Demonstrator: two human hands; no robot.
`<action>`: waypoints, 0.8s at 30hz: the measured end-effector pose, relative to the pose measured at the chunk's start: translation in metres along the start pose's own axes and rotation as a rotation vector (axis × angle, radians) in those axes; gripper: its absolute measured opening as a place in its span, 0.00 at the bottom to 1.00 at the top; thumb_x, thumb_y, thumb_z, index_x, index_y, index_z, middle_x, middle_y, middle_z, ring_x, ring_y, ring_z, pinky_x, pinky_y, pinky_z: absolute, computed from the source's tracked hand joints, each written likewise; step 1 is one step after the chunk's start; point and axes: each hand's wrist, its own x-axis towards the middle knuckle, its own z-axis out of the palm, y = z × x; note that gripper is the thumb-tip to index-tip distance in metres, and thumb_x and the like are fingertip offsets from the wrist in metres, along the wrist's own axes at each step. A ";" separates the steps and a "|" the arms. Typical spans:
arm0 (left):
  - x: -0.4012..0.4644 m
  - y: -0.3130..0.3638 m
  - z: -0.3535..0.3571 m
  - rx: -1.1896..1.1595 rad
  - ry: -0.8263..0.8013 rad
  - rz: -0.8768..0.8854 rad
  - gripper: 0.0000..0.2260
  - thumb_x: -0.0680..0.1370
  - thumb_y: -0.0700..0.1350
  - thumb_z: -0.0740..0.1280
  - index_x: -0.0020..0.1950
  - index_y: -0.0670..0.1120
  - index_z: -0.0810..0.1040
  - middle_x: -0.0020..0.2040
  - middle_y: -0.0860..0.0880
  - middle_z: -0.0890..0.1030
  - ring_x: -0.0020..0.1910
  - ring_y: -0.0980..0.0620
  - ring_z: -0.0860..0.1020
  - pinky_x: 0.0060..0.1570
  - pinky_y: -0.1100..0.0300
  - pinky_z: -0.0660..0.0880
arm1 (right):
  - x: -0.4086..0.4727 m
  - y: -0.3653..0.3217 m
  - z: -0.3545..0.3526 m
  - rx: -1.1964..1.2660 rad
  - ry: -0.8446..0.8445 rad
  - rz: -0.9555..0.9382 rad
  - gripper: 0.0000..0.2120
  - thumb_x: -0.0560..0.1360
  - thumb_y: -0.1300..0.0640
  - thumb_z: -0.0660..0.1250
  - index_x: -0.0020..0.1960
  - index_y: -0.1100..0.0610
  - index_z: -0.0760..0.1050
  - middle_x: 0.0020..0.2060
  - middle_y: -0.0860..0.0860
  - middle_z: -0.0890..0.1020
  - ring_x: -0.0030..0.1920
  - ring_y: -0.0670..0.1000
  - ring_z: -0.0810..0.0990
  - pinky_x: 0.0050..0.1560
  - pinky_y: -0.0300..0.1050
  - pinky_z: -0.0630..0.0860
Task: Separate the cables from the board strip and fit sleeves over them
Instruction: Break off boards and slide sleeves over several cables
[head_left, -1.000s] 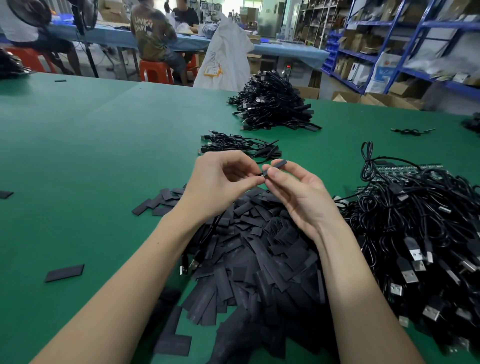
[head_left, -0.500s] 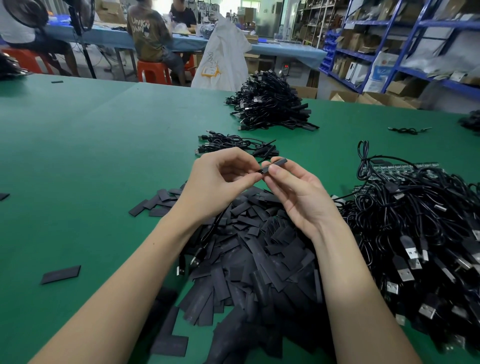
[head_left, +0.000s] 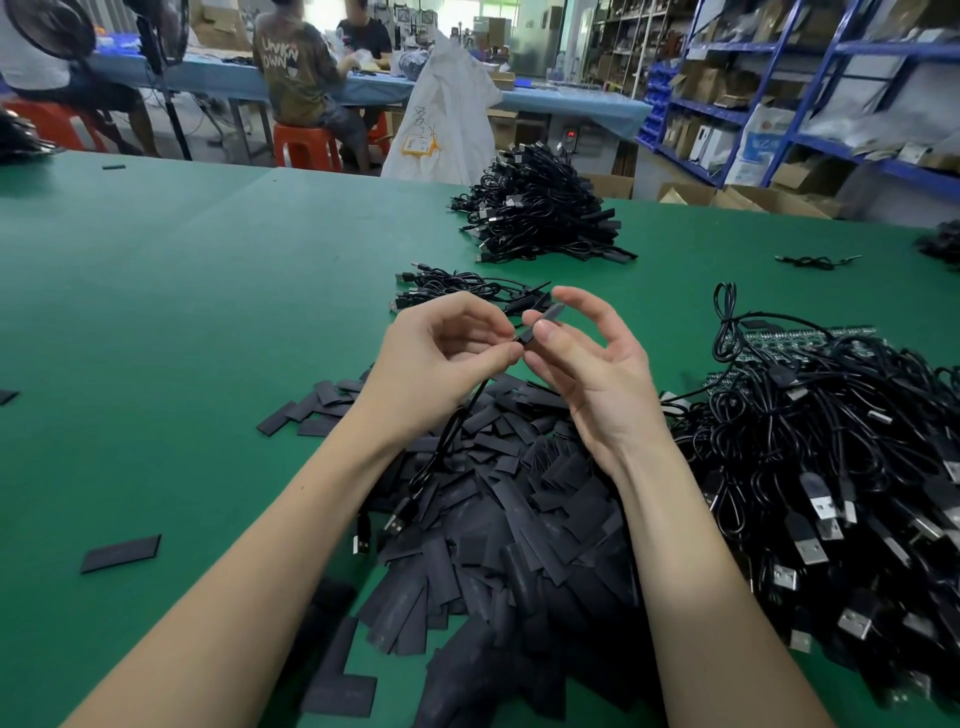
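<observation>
My left hand (head_left: 441, 353) pinches the end of a thin black cable (head_left: 441, 447) that hangs down to its USB plugs (head_left: 374, 530) over the sleeve pile. My right hand (head_left: 587, 364) pinches a short black sleeve (head_left: 543, 322) between thumb and forefinger, its other fingers spread. The sleeve's near end meets the cable end at my left fingertips. Below my hands lies a big heap of flat black sleeves (head_left: 519, 519). At the right, a tangle of black USB cables (head_left: 831, 467) covers a green board strip (head_left: 800, 338).
A small bunch of cables (head_left: 457, 288) lies just beyond my hands, and a taller pile of cables (head_left: 540, 218) further back. Loose sleeves (head_left: 122, 553) lie scattered on the green table (head_left: 182, 312). People sit at a blue table behind; shelves stand at the right.
My right hand's outer fingers have spread away from the sleeve. Both hands have stayed together at the same spot above the pile.
</observation>
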 end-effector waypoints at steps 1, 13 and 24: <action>0.000 0.000 0.000 -0.004 0.005 -0.006 0.07 0.72 0.37 0.78 0.45 0.46 0.82 0.41 0.51 0.85 0.44 0.53 0.84 0.50 0.59 0.81 | 0.000 0.000 0.001 0.001 0.011 -0.015 0.14 0.75 0.66 0.73 0.57 0.53 0.80 0.50 0.58 0.87 0.50 0.51 0.86 0.48 0.39 0.81; -0.001 0.004 0.001 -0.012 0.027 -0.031 0.07 0.73 0.37 0.78 0.45 0.45 0.83 0.39 0.50 0.86 0.42 0.52 0.85 0.49 0.59 0.82 | 0.000 0.004 0.002 -0.016 0.013 -0.057 0.12 0.76 0.65 0.72 0.55 0.51 0.83 0.51 0.58 0.87 0.50 0.52 0.87 0.48 0.41 0.82; -0.001 0.005 0.000 -0.020 0.022 -0.037 0.06 0.73 0.37 0.78 0.45 0.44 0.83 0.40 0.47 0.86 0.42 0.49 0.85 0.50 0.55 0.82 | 0.000 0.003 0.000 -0.022 0.023 -0.074 0.11 0.75 0.65 0.73 0.52 0.52 0.85 0.50 0.59 0.87 0.50 0.52 0.87 0.47 0.40 0.82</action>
